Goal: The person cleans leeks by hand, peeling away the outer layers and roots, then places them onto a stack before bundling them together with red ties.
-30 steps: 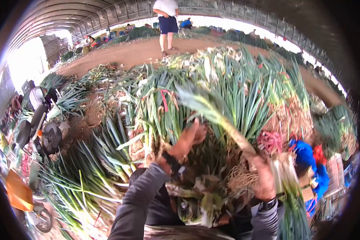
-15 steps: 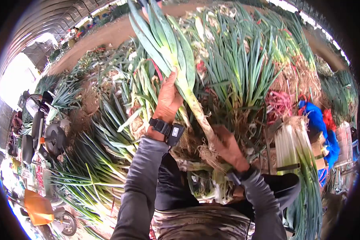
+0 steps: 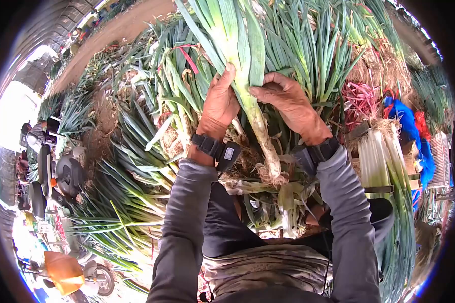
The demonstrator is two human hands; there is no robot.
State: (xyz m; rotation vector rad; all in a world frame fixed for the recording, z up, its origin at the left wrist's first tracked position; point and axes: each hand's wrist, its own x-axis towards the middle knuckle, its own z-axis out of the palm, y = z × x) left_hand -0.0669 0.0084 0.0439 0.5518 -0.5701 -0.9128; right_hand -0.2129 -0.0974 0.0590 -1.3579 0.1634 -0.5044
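Observation:
A large leek (image 3: 255,113) is held up at an angle, its green leaves toward the top and its root end pointing down. My left hand (image 3: 221,101) grips it where the leaves fan out, thumb lying on top. On the other side, my right hand (image 3: 288,103) pinches the base of an outer leaf (image 3: 257,55) between thumb and fingers. Dry, dirty skin and roots cling to the lower stalk. Each wrist wears a dark band with a small device.
Loose leeks (image 3: 121,212) lie to the left, and several more stand in piles (image 3: 308,55) ahead. A bundle of white-stemmed leeks (image 3: 381,156) lies at right beside red ties (image 3: 359,101) and a blue bag (image 3: 407,126). Motorbikes (image 3: 68,275) stand at far left.
My right hand has moved up from the root end of the leek to a leaf base near my left hand. The leek has shifted slightly right.

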